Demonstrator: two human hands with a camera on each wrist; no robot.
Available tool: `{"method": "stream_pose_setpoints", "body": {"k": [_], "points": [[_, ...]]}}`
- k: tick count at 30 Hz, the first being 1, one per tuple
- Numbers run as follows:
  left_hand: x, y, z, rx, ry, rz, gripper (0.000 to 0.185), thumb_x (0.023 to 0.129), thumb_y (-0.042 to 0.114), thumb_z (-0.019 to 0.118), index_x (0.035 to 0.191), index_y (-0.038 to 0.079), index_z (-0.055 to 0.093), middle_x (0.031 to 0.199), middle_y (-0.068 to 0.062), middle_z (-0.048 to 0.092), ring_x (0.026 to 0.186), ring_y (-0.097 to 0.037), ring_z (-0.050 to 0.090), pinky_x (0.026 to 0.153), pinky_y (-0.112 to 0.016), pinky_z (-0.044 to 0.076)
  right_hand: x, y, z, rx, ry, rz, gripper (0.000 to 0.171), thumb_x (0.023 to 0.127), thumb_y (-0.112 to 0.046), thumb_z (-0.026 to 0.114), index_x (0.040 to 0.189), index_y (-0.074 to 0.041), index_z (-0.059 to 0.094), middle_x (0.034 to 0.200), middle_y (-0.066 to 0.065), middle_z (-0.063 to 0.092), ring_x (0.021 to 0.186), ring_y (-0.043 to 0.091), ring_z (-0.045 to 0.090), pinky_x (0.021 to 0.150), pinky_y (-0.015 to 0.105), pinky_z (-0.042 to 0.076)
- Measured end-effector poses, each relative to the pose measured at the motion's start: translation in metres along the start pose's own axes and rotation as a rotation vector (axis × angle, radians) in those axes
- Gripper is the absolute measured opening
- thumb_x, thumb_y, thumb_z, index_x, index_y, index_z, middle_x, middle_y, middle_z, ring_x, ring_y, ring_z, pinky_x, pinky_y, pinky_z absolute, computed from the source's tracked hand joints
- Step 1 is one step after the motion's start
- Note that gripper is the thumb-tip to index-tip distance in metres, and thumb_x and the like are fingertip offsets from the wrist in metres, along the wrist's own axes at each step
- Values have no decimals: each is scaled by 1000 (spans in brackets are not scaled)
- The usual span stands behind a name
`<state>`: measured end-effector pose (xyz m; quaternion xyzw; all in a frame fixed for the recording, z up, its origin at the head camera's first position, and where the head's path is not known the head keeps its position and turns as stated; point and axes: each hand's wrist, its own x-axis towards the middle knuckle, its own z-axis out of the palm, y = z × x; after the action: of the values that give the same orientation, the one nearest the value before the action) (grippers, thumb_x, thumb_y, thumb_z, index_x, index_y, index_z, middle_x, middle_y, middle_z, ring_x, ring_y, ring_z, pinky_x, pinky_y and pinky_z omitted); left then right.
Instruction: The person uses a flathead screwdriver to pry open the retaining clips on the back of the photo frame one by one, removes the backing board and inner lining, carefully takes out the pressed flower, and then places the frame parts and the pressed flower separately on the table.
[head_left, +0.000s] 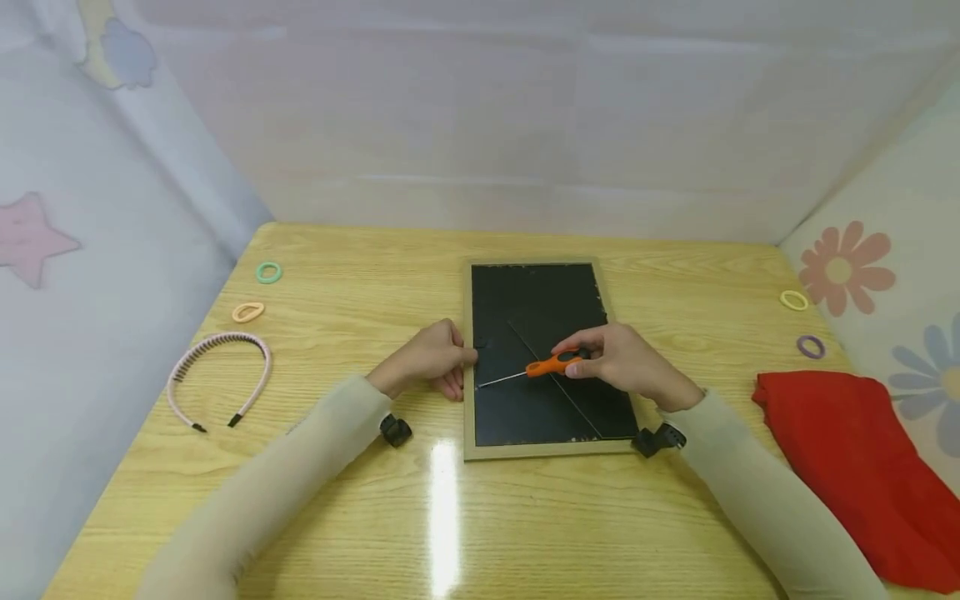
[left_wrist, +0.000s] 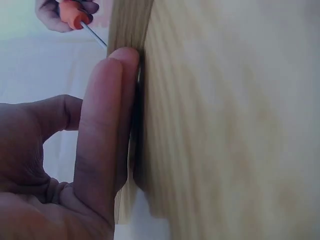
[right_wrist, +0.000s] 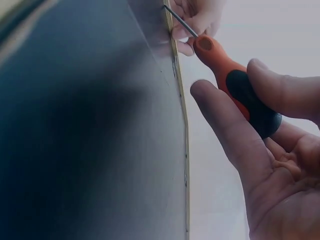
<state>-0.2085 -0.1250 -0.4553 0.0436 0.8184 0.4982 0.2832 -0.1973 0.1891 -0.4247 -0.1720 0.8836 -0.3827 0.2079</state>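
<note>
A: Hands first: our right hand grips the orange screwdriver, tip toward the frame's left edge.

B: Our left hand presses curled fingers against that edge; the frame lies flat mid-tabletop.

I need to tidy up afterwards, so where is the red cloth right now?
In the head view the red cloth lies on the table's right side, beyond the right hand, below the purple hair tie.
</note>
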Motion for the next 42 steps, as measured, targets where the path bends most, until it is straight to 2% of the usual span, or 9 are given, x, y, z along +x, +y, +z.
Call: {"method": "stream_pose_setpoints", "body": {"k": [2, 7, 11, 17, 22, 27, 32, 38, 42], "points": [[-3, -2, 2, -50, -6, -1, 22, 98, 14, 61, 101, -4, 49, 62, -13, 67, 50, -24, 71, 50, -36, 63, 1, 1, -1, 5, -16, -4, 29, 90, -20, 77, 118, -25, 75, 64, 0, 53, 57, 13, 37, 51, 21, 32], [-6, -7, 0, -122, -29, -5, 30, 99, 13, 62, 116, 1, 41, 69, -14, 68, 52, -22, 70, 53, -35, 64, 1, 5, 0, 31, -43, -14, 30, 91, -18, 77, 120, -19, 74, 75, 6, 62, 61, 14, 39, 53, 21, 32], [-7, -9, -2, -131, -25, -1, 31, 99, 12, 64, 119, 0, 44, 76, -14, 69, 56, -20, 71, 56, -34, 65, 1, 7, 1, 39, -41, 8, 30, 90, -17, 77, 119, -22, 74, 85, 6, 66, 68, 17, 44, 57, 22, 35], [-9, -7, -1, -120, 40, -23, 29, 94, 9, 70, 114, -1, 51, 81, -14, 70, 61, -20, 72, 61, -34, 66, 3, 9, 4, 39, -44, 3, 30, 88, -14, 79, 117, -22, 75, 114, 9, 72, 81, 20, 55, 62, 23, 44], [-12, -7, -1, -88, 102, -43, 28, 91, 8, 73, 110, -2, 55, 82, -14, 74, 60, -19, 72, 61, -34, 66, 8, 9, 8, 86, -70, 2, 31, 89, -10, 77, 118, -18, 74, 112, 8, 75, 89, 19, 66, 72, 26, 55], [-12, -9, -2, -71, 142, -32, 27, 91, 9, 75, 110, -1, 57, 82, -14, 75, 59, -18, 72, 61, -33, 66, 11, 2, 10, 116, -49, -11, 30, 91, -7, 74, 120, -12, 72, 101, 10, 78, 82, 21, 73, 73, 36, 64], [-11, -9, -2, -79, 138, -25, 28, 90, 8, 75, 110, -1, 57, 81, -14, 74, 58, -18, 71, 60, -34, 66, 9, -7, 13, 79, 51, -14, 29, 90, -14, 77, 119, -16, 73, 98, 9, 75, 73, 23, 66, 69, 36, 60], [-8, -7, -1, -75, 147, -20, 28, 90, 9, 76, 109, 0, 58, 81, -15, 74, 58, -19, 71, 60, -35, 66, 7, -19, 14, 167, 107, -48, 30, 89, -13, 78, 119, -12, 72, 118, 15, 69, 78, 22, 65, 74, 38, 59], [-6, -6, 0, -67, 149, -4, 27, 90, 9, 75, 108, -1, 58, 83, -16, 74, 58, -19, 72, 60, -35, 66, 9, -30, 13, 181, 133, -105, 25, 90, -11, 76, 115, -13, 73, 114, 13, 70, 75, 30, 62, 71, 38, 59]]}}
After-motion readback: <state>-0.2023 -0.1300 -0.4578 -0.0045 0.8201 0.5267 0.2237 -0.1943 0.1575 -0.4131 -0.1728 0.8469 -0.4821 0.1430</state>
